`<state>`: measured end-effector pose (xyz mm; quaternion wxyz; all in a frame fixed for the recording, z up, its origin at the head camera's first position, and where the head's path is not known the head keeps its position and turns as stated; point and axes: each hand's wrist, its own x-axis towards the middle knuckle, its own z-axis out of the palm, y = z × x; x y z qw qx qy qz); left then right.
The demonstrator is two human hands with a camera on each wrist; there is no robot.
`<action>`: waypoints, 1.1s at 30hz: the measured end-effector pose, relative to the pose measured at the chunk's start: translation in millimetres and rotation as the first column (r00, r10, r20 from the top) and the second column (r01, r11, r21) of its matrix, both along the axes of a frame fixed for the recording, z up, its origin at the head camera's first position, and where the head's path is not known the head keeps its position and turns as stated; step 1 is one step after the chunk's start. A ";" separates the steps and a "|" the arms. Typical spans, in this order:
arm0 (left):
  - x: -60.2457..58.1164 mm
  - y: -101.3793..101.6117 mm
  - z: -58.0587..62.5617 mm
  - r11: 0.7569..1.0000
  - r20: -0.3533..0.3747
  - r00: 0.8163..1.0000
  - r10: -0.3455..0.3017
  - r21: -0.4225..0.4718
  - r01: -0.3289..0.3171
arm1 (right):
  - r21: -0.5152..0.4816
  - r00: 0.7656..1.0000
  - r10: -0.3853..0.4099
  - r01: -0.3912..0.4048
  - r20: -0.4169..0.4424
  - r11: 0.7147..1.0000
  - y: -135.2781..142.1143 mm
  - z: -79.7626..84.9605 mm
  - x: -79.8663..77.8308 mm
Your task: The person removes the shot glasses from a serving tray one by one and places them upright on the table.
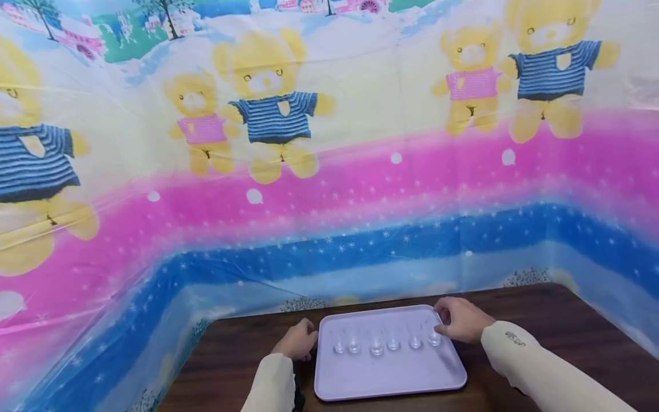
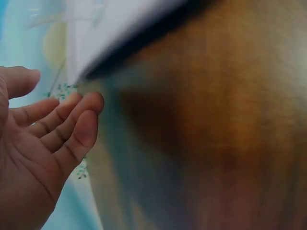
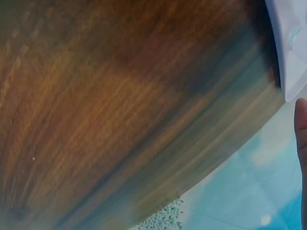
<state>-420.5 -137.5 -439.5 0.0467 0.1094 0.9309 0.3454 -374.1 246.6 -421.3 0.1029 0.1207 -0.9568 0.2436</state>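
A row of several small clear glasses (image 1: 377, 344) stands upright across a pale lilac tray (image 1: 391, 377) on the dark wooden table. At the tray's right side my right hand (image 1: 463, 320) has its thumb and forefinger about the top of the rightmost glass (image 1: 435, 339), seeming to pinch it. Only one straight fingertip of that hand (image 3: 301, 127) shows in the right wrist view. My left hand (image 1: 296, 340) is by the tray's left edge. In the left wrist view its fingers (image 2: 86, 129) are loosely bent and hold nothing.
The wooden table (image 1: 231, 355) extends on both sides of the tray. Behind and around it hangs a patterned sheet (image 1: 360, 189) with printed bears, close to the table's back edge. Cream sleeves cover both forearms.
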 end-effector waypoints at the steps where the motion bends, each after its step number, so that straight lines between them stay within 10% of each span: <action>1: 0.3 -0.4 -3.3 1.000 0.001 1.000 -0.007 -0.012 0.007 | -0.003 1.000 0.007 -0.007 0.004 1.000 0.6 -1.4 0.0; 12: -4.4 -2.1 -16.1 0.992 -0.042 0.999 -0.027 -0.120 0.022 | -0.011 0.997 0.074 -0.074 0.002 0.997 -4.5 -8.0 -13.6; 33: -7.6 -2.2 -10.0 0.994 0.062 0.996 -0.062 -0.086 0.067 | -0.153 0.985 -0.140 0.124 -0.100 0.980 36.5 -13.7 -57.0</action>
